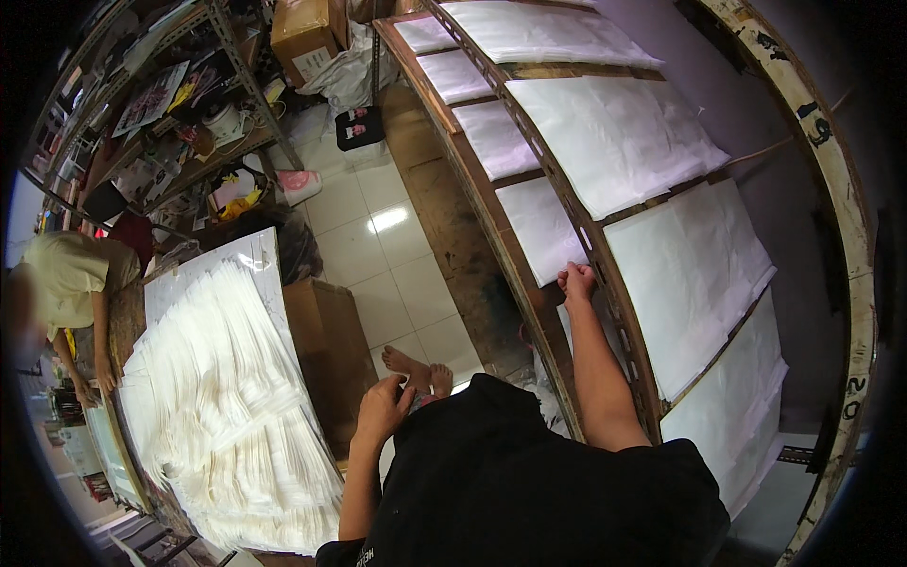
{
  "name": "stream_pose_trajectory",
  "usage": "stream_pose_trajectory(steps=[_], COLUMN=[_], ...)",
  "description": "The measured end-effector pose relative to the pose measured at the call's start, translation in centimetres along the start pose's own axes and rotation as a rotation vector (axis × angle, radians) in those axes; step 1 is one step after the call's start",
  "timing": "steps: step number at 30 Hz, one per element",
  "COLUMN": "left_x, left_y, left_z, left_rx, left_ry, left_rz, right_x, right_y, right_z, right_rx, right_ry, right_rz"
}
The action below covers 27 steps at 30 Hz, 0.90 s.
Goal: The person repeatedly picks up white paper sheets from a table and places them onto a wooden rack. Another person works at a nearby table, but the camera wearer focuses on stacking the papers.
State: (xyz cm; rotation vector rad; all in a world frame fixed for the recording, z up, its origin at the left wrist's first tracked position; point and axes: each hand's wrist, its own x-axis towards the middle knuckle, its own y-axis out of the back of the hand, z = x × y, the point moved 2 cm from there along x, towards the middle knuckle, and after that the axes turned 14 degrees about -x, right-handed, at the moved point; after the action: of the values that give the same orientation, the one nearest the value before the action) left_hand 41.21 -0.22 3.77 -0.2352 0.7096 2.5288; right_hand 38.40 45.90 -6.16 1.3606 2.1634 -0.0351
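Note:
My right hand is closed at the near corner of a white sheet on the lower level of a slotted metal rack. Its fingers are curled together, and whatever is between them is hidden. My left hand hangs at my left side above the tiled floor, thumb apart and fingers loosely bent, holding nothing. More white sheets lie flat in piles along the upper level, their edges overhanging a little. To my left, a large fanned stack of thin white sheets covers a table.
A rusty slotted rail runs beside my right forearm. A cardboard box stands by the left table. At far left another person leans over a framed panel. Cluttered metal shelves stand at the back left. A painted beam curves along the right.

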Motion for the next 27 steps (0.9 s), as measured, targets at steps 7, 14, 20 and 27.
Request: stream_pose_trajectory(steps=[7, 14, 20, 27], left_x=[-0.5, -0.8, -0.9, -0.8], left_y=[-0.6, -1.1, -1.3, -1.4], left_z=[-0.8, -1.0, -0.6, -0.9], left_rx=[0.006, 0.019, 0.000, 0.035], left_ry=[0.051, 0.045, 0.050, 0.025], left_rz=[-0.030, -0.044, -0.053, -0.057], right_x=[0.8, 1.7, -0.4, -9.1], right_y=[-0.2, 0.3, 0.3, -5.7], right_z=[0.7, 1.7, 2.3, 7.3], right_rx=[0.013, -0.115, -0.302, -0.324], right_ry=[0.005, -0.001, 0.300, 0.647], right_rz=[-0.017, -0.023, 0.136, -0.402])
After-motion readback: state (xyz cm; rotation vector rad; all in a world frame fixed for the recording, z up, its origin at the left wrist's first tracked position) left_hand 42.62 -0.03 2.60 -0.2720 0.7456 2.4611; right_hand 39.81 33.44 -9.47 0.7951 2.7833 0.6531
